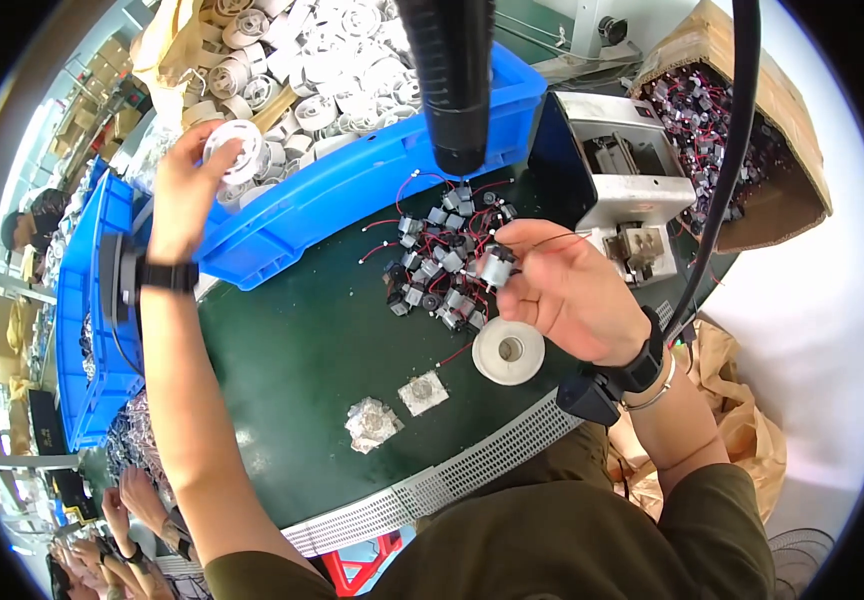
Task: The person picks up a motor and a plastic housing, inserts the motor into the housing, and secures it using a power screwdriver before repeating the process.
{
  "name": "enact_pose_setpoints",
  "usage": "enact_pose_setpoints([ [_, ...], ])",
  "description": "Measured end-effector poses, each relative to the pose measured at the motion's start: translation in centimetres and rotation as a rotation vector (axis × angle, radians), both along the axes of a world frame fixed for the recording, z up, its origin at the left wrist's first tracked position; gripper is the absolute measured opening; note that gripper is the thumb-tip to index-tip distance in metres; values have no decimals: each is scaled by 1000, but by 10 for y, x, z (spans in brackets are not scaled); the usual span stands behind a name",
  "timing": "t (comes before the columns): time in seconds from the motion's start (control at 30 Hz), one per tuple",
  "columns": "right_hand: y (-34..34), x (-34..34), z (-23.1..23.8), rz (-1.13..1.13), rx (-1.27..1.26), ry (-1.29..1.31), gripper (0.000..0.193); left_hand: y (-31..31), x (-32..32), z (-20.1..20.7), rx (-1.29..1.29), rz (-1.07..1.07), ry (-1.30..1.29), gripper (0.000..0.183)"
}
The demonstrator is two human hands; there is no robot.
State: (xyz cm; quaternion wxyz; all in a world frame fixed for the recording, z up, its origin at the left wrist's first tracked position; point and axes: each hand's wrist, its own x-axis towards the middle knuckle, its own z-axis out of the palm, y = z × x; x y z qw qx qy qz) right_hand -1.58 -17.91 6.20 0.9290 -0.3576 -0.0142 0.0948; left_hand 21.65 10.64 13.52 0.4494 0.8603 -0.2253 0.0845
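Note:
My left hand is up at the blue bin's left end, fingers closed on a round white plastic housing with openings in its face. Between the thumb and fingers of my right hand is a small silver motor, held over the right side of a motor pile. Red wires trail from the piled motors on the dark green tabletop. Just below my right hand lies a white roll with a hole in its middle.
White housings fill the blue bin. A black cylinder hangs above it. Metal fixtures and a cardboard box of motors stand right. Two small pale pads lie near the perforated edge strip. Other people's hands show lower left.

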Motion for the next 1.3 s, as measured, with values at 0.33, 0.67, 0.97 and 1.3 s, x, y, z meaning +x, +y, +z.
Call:
enact_pose_setpoints([
  [0.33,-9,-29,-2,-153,-295,-149,22,-106,-203,-81,-120,-372,72,22],
  [0.67,-22,-49,-11,-173,-799,-263,29,-117,-225,-106,131,-339,-305,67],
  [0.97,-22,-29,-9,-230,-1370,-714,33,-114,-216,-107,159,-379,-236,70],
  [1.3,-15,-12,-4,91,-1641,-1037,22,-102,-197,-112,56,-600,39,74],
])
